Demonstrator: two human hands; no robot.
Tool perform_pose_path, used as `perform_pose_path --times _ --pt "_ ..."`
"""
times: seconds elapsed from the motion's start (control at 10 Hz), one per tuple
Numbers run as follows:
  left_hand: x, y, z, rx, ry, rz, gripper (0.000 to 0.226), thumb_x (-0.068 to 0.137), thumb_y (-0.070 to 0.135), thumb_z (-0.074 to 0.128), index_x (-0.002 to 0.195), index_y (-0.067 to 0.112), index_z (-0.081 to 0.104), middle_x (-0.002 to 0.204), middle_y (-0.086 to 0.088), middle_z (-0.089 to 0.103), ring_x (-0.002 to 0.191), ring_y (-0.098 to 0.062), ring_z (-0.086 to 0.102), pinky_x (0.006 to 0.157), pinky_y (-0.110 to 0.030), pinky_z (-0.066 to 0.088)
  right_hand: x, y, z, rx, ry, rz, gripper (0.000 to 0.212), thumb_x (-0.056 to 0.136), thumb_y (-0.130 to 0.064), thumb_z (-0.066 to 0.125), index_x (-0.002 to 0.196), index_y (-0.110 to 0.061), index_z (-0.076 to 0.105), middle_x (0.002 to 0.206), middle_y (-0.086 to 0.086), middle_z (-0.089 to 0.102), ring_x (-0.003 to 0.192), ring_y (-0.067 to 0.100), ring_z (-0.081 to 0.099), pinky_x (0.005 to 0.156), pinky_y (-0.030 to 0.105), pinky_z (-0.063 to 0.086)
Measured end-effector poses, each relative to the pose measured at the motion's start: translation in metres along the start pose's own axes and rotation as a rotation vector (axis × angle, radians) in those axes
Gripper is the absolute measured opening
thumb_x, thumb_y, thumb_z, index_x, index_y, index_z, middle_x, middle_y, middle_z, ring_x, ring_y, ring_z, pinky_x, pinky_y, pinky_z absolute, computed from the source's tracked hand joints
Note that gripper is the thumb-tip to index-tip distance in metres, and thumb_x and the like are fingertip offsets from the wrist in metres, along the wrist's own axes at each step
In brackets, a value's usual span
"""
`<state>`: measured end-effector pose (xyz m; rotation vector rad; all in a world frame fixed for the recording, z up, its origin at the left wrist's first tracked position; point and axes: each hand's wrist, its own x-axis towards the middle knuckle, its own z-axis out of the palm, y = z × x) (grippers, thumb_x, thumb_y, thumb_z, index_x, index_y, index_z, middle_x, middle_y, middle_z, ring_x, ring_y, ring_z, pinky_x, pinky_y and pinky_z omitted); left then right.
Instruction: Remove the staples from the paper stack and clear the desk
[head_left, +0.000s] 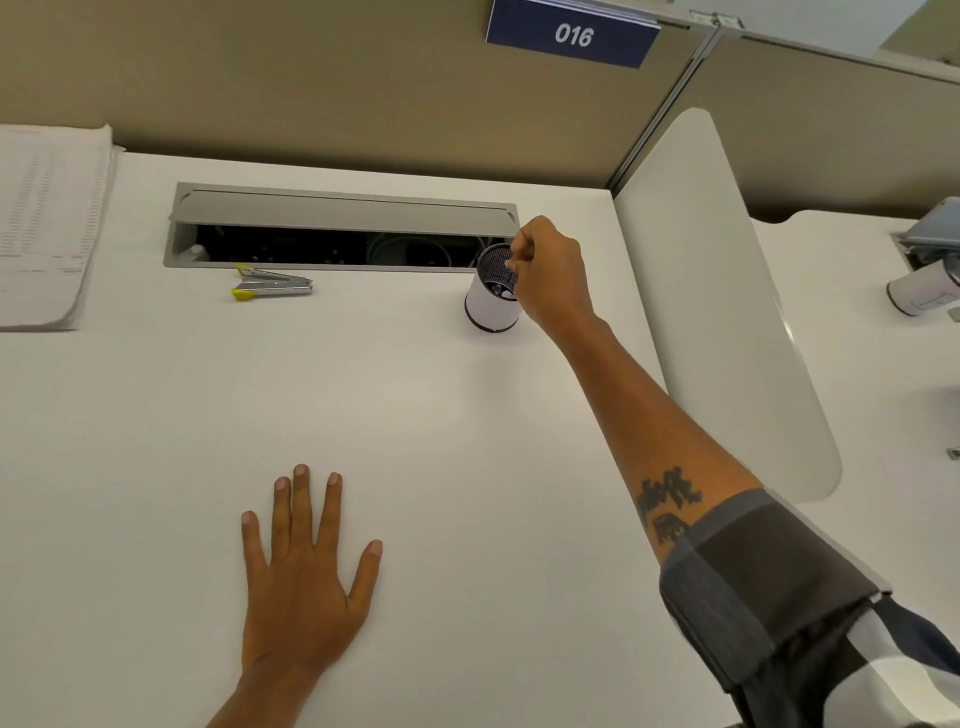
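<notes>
The left hand (306, 582) lies flat on the white bench (467, 441), palm down, fingers straight and spread, holding nothing. The right hand (550, 275) reaches far forward, its fingers curled and bunched at the rim of a cup (491, 304) with a dark mesh inside and small pale bits at the bottom; whether the fingertips pinch anything I cannot tell. The cup stands upright just left of that hand. Further left of it lies a staple remover (272, 287) with yellow tips, beside the open cable slot (337, 244). The paper stack (47, 228) sits well away at the far left edge of the bench. Above the right hand hangs a blue sign (571, 36) reading 016.
</notes>
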<state>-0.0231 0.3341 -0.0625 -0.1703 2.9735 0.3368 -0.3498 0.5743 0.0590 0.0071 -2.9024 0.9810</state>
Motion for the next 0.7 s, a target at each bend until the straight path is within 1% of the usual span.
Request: perform_pose_path --times 0.1,0.2,0.3,0.4,0.5,0.6,0.7 --pt "0.001 0.0 0.0 -0.017 0.0 -0.002 0.088 0.095 0.06 0.038 0.168 0.019 0.011 0.177 -0.011 -0.002 0.164 -0.03 0.002 0.128 -0.064 0.009 0.001 0.002 0.002 -0.031 0.0 -0.011 0.026 0.082 0.013 0.057 0.093 -0.009 0.063 0.091 0.008 0.071 0.086 0.024 0.07 0.064 0.029 0.056" --pt "0.001 0.0 0.001 -0.023 -0.004 0.001 0.088 0.096 0.06 0.039 0.168 0.019 0.01 0.177 -0.011 -0.002 0.164 -0.03 0.001 0.128 -0.064 0.009 0.003 0.008 0.004 -0.073 0.016 -0.041 0.027 0.081 0.012 0.059 0.093 -0.011 0.068 0.093 0.007 0.074 0.086 0.024 0.068 0.059 0.014 0.046" --pt "0.001 0.0 0.0 -0.019 -0.009 -0.004 0.088 0.096 0.061 0.039 0.168 0.019 0.009 0.177 -0.01 -0.003 0.164 -0.029 0.0 0.128 -0.064 0.009 0.002 0.01 0.005 -0.096 0.032 -0.085 0.025 0.083 0.011 0.062 0.091 -0.01 0.072 0.094 0.008 0.076 0.089 0.025 0.071 0.061 0.009 0.043" --pt "0.001 0.0 0.0 -0.021 -0.006 -0.004 0.088 0.096 0.061 0.039 0.168 0.02 0.01 0.177 -0.01 -0.002 0.164 -0.029 0.0 0.128 -0.064 0.009 -0.004 0.013 0.006 -0.077 0.036 -0.147 0.019 0.085 0.008 0.066 0.093 -0.007 0.075 0.097 0.01 0.077 0.092 0.026 0.072 0.068 0.015 0.052" --pt "0.0 0.002 -0.002 -0.029 0.007 0.008 0.087 0.096 0.061 0.039 0.168 0.02 0.01 0.177 -0.01 -0.002 0.164 -0.029 0.0 0.128 -0.064 0.009 -0.018 0.013 0.004 -0.096 0.02 -0.182 0.015 0.091 -0.007 0.073 0.106 -0.007 0.075 0.108 0.009 0.075 0.102 0.026 0.067 0.085 0.027 0.054" --pt "0.0 0.001 -0.001 -0.024 0.01 0.012 0.087 0.097 0.061 0.038 0.168 0.019 0.009 0.177 -0.011 -0.002 0.164 -0.03 -0.001 0.128 -0.064 0.008 -0.038 0.013 0.005 -0.122 0.041 -0.256 0.031 0.093 -0.019 0.073 0.122 -0.008 0.071 0.124 0.009 0.07 0.116 0.029 0.06 0.096 0.037 0.052" --pt "0.0 0.002 -0.001 -0.01 0.031 0.028 0.087 0.097 0.061 0.037 0.168 0.018 0.009 0.176 -0.012 -0.001 0.164 -0.031 0.0 0.128 -0.063 0.009 -0.067 0.013 0.014 -0.156 0.054 -0.298 0.048 0.093 -0.024 0.074 0.137 -0.008 0.064 0.148 0.011 0.059 0.138 0.032 0.051 0.112 0.042 0.045"
